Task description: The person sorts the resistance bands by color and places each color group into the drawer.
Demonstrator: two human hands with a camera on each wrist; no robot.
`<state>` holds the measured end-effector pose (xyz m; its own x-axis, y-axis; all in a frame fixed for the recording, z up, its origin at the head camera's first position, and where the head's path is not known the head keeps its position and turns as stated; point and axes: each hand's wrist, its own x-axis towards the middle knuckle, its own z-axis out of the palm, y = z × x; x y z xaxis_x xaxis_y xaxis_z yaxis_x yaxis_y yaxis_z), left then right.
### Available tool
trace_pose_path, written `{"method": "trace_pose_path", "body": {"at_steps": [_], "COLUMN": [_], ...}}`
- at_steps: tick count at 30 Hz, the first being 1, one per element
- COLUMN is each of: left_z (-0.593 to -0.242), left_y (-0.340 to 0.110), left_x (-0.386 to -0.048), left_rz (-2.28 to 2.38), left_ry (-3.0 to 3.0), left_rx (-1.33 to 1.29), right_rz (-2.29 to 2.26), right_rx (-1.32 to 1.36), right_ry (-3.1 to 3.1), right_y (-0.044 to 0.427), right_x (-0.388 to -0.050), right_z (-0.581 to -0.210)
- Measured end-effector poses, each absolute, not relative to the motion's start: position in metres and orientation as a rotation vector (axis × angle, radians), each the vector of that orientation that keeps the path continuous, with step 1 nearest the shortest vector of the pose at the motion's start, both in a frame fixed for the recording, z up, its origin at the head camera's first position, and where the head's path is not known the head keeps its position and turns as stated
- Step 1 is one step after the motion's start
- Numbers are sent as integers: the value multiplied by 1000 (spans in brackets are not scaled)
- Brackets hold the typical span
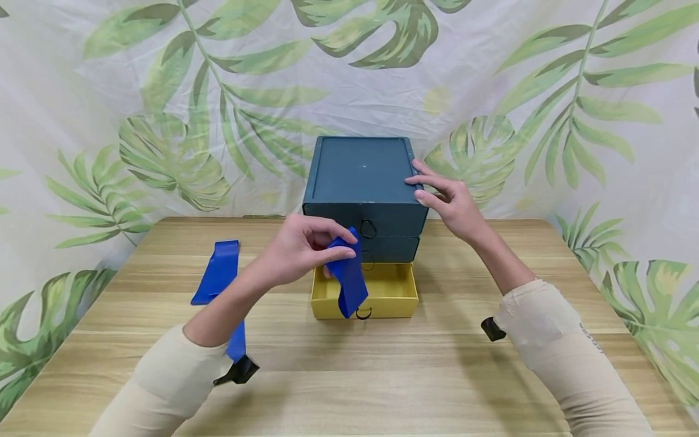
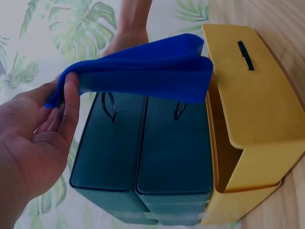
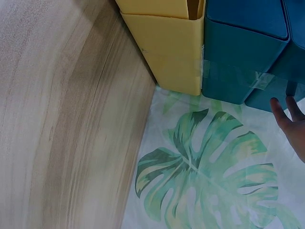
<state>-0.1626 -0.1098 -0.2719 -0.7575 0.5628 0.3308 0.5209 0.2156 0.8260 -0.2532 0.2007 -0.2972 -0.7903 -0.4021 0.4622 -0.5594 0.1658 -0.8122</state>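
My left hand pinches a folded blue strip of smooth, flexible material between thumb and fingers. The strip hangs in front of a stacked drawer unit, over its pulled-out yellow bottom drawer. In the left wrist view the same blue strip stretches from the fingertips across the drawer fronts. My right hand rests its fingers on the right top edge of the dark teal drawer unit. In the right wrist view the fingers touch the unit's side.
More blue strip lies on the wooden table at the left, partly hidden behind the left forearm. Black loop pulls hang on the drawer fronts. A leaf-patterned cloth hangs behind the table.
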Motion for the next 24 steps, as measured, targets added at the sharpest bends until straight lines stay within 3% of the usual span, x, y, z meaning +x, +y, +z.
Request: {"method": "trace_pose_path", "body": {"at_steps": [24], "left_z": [-285], "left_y": [-50], "left_x": [-173], "left_rz": [1717], "left_ry": [2412], "left_rx": [1362], "right_rz": [1672], "right_rx": [936], "right_ry": [-2300], "right_y": [201], "right_x": [-254], "right_z": [-298]}}
